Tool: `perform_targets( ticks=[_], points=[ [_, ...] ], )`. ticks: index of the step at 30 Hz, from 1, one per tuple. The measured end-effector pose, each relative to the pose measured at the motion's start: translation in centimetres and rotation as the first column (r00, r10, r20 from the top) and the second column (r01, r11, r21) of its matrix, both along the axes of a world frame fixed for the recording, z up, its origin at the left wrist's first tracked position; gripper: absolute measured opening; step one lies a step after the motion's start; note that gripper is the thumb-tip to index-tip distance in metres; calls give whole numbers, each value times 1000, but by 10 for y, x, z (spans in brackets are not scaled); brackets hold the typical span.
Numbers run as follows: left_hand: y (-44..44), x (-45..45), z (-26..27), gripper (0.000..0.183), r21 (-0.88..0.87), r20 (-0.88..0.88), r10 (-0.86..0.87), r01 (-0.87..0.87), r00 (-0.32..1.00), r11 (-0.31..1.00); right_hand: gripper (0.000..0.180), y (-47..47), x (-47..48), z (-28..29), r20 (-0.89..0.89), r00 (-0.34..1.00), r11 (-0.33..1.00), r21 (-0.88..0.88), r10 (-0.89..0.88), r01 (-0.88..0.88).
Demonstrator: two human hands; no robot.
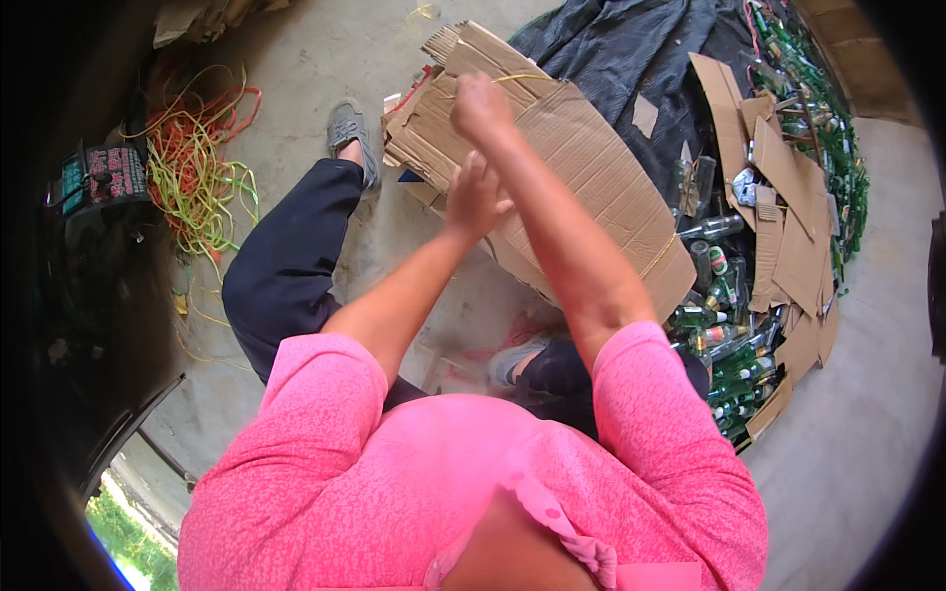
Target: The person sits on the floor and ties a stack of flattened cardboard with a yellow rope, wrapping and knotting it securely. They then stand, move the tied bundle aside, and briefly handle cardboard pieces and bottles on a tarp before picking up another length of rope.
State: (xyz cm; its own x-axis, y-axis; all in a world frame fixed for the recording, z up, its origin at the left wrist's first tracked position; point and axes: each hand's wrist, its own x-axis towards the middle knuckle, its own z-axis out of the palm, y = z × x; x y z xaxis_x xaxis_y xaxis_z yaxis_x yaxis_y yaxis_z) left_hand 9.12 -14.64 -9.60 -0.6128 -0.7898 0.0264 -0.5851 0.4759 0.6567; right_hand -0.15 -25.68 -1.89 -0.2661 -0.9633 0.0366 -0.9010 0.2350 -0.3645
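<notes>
A bundle of flattened corrugated cardboard (pixel 591 159) lies at a slant in front of me, its layers showing at the left end. Yellow strapping cord (pixel 523 77) crosses its far end, and another yellow cord (pixel 658 255) goes round the near right end. My right hand (pixel 482 107) is closed in a fist over the far end, with the cord running out from it. Just below, my left hand (pixel 475 196) is at the bundle's left edge, fingers apart and holding nothing; whether it presses on the cardboard I cannot tell.
Green and clear glass bottles (pixel 728 332) are heaped at the right, with loose cardboard pieces (pixel 794 214) on them. Black woven sheeting (pixel 599 44) spreads behind the bundle. Tangled orange and yellow straps (pixel 203 170) lie on the concrete floor (pixel 295 52) at left, beside a dark object with writing (pixel 114 173).
</notes>
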Motion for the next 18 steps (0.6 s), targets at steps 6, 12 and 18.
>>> perform_targets(
  ticks=[6,12,18],
  points=[
    [74,44,-6,39,-123,-71,309,-315,949,941,22,72,38,-20,733,595,921,107,-328,376],
    [102,82,-31,39,436,537,64,-342,841,832,22,157,41,-13,901,-417,710,372,-121,598],
    [132,90,-121,31,364,671,-164,-129,723,922,25,182,28,4,950,-199,733,314,-242,603]
  ],
)
